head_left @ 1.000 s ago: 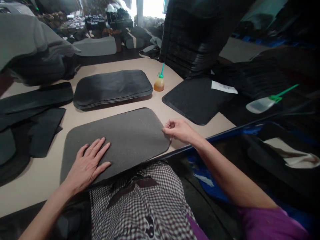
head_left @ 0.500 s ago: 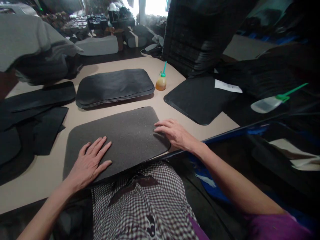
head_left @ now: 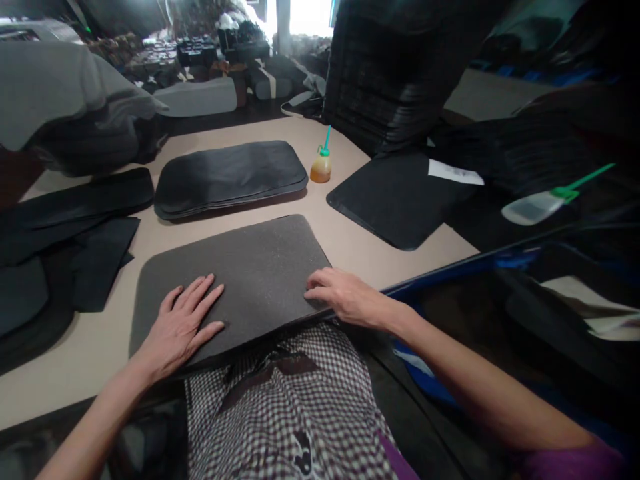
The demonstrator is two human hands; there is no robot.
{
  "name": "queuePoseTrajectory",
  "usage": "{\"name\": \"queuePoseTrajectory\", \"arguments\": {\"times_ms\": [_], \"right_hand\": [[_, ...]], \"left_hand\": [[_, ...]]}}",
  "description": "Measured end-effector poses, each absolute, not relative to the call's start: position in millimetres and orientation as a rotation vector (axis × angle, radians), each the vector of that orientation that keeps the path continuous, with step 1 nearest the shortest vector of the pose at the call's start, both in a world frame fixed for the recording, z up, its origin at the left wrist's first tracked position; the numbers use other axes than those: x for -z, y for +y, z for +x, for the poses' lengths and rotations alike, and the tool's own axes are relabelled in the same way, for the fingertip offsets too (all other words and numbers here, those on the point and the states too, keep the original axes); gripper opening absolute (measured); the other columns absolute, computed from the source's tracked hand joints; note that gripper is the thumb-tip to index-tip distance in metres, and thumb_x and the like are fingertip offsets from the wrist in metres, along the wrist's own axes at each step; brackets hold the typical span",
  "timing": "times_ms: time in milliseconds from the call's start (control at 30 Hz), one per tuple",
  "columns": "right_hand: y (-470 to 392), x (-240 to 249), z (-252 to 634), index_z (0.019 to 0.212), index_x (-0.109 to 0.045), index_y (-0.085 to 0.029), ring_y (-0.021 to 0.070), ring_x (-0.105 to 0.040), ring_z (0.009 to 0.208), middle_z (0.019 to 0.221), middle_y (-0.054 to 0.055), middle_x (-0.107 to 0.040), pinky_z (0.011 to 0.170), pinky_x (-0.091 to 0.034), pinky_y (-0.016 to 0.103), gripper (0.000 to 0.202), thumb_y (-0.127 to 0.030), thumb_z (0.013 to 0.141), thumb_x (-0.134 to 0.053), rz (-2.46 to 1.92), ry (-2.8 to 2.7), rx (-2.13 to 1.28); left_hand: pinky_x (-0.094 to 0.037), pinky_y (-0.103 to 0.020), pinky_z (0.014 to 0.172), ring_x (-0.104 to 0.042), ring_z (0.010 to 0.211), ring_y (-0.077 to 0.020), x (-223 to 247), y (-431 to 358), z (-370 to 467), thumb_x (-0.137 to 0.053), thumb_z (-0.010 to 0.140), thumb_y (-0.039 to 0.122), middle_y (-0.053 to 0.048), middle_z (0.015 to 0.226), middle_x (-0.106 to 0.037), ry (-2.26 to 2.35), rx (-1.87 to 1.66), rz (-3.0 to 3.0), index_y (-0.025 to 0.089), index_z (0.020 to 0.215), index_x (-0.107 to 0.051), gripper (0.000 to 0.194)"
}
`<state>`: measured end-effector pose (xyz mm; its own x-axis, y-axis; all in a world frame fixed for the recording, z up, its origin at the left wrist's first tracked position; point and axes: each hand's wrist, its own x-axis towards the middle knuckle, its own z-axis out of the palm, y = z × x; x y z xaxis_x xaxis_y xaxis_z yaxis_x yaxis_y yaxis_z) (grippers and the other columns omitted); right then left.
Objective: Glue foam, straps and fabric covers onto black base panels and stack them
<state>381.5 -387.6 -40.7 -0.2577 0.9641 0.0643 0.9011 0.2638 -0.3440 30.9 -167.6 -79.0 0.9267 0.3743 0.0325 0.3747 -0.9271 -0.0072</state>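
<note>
A dark grey sheet with rounded corners (head_left: 250, 267) lies at the table's front edge, its near side by the checked apron. My left hand (head_left: 183, 327) rests flat on its left part, fingers spread. At its near right corner, my right hand (head_left: 343, 293) has its fingers bent and closed over the edge; the thumb is hidden. Behind the sheet sits a stack of black rounded panels (head_left: 233, 175). A squeeze bottle with amber liquid and a green spout (head_left: 321, 167) stands to the right of that stack.
Black cut pieces (head_left: 103, 263) lie at the left. To the right are a black panel (head_left: 390, 200), a white paper slip (head_left: 455, 172) and a second bottle with a green nozzle (head_left: 533, 208). A tall black stack (head_left: 385, 80) rises behind. Grey cloth (head_left: 55, 93) shows at the far left.
My right hand has slid toward me along the sheet's right edge to the near corner, its fingers curling in. My left hand stays in place on the sheet.
</note>
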Motion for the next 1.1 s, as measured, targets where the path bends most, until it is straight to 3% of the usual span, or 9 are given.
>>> {"name": "queuePoseTrajectory", "arguments": {"times_ms": [167, 333, 600, 767, 833, 933, 1033, 1100], "right_hand": [[-389, 40, 386, 0.113, -0.071, -0.020, 0.0229, -0.057, 0.112, 0.124, 0.011, -0.063, 0.095, -0.049, 0.038, 0.035, -0.001, 0.095, -0.047, -1.681, -2.224, -0.425], [-392, 45, 384, 0.137, -0.062, -0.019, 0.0271, -0.051, 0.126, 0.137, 0.014, -0.059, 0.102, -0.049, 0.045, 0.055, 0.004, 0.089, -0.047, -1.670, -2.283, -0.263], [-399, 62, 391, 0.130, -0.066, -0.024, 0.0264, -0.054, 0.129, 0.139, 0.010, -0.061, 0.104, -0.051, 0.048, 0.060, 0.006, 0.083, -0.043, -1.639, -2.233, -0.246], [-394, 58, 394, 0.109, -0.072, -0.023, 0.0261, -0.062, 0.119, 0.130, 0.010, -0.067, 0.094, -0.057, 0.045, 0.040, -0.003, 0.090, -0.044, -1.648, -2.168, -0.250], [-383, 50, 387, 0.112, -0.071, -0.021, 0.0264, -0.062, 0.118, 0.131, 0.011, -0.066, 0.096, -0.055, 0.046, 0.033, -0.009, 0.095, -0.044, -1.699, -2.118, -0.178], [-356, 39, 364, 0.140, -0.057, -0.017, 0.0323, -0.048, 0.138, 0.150, 0.015, -0.052, 0.112, -0.043, 0.054, 0.040, -0.026, 0.104, -0.045, -1.764, -2.072, -0.033], [-330, 41, 337, 0.156, -0.041, -0.017, 0.0394, -0.024, 0.152, 0.164, 0.015, -0.032, 0.117, -0.034, 0.062, 0.059, -0.044, 0.104, -0.047, -1.791, -2.148, 0.011], [-319, 50, 325, 0.158, -0.039, -0.022, 0.0412, -0.021, 0.152, 0.166, 0.013, -0.029, 0.116, -0.032, 0.065, 0.062, -0.050, 0.103, -0.049, -1.801, -2.222, 0.014]], "left_hand": [[-0.021, -0.056, 0.122, -0.024, 0.156, -0.0303, 68, -177, 37, -0.039, 0.105, 0.049, -0.008, 0.170, -0.023, -0.640, 0.179, -3.080, 0.030, 0.160, -0.031, 0.059], [-0.016, -0.048, 0.125, -0.024, 0.156, -0.0255, 57, -196, 52, -0.041, 0.104, 0.054, -0.005, 0.171, -0.021, -0.369, 0.055, -3.131, 0.033, 0.163, -0.021, 0.066], [-0.009, -0.046, 0.126, -0.025, 0.156, -0.0238, 62, -178, 12, -0.041, 0.104, 0.054, -0.001, 0.169, -0.027, -0.413, -0.091, -3.159, 0.037, 0.162, -0.023, 0.062], [-0.019, -0.049, 0.126, -0.030, 0.154, -0.0233, 49, -177, -11, -0.040, 0.106, 0.046, -0.004, 0.165, -0.036, -0.607, -0.062, -3.290, 0.034, 0.156, -0.040, 0.051], [-0.024, -0.050, 0.124, -0.036, 0.150, -0.0228, 40, -178, 0, -0.038, 0.107, 0.042, -0.005, 0.160, -0.045, -0.682, 0.066, -3.356, 0.031, 0.148, -0.052, 0.044], [-0.030, -0.047, 0.122, -0.042, 0.146, -0.0212, 32, -178, 32, -0.036, 0.108, 0.041, -0.008, 0.155, -0.051, -0.772, 0.323, -3.380, 0.025, 0.145, -0.054, 0.044], [-0.026, -0.049, 0.122, -0.034, 0.151, -0.0237, 38, -178, 62, -0.033, 0.107, 0.049, -0.010, 0.165, -0.035, -0.775, 0.280, -3.325, 0.024, 0.157, -0.036, 0.056], [-0.018, -0.054, 0.124, -0.026, 0.155, -0.0274, 48, -178, 72, -0.034, 0.104, 0.058, -0.009, 0.169, -0.025, -0.727, 0.166, -3.251, 0.028, 0.161, -0.029, 0.064]]}}
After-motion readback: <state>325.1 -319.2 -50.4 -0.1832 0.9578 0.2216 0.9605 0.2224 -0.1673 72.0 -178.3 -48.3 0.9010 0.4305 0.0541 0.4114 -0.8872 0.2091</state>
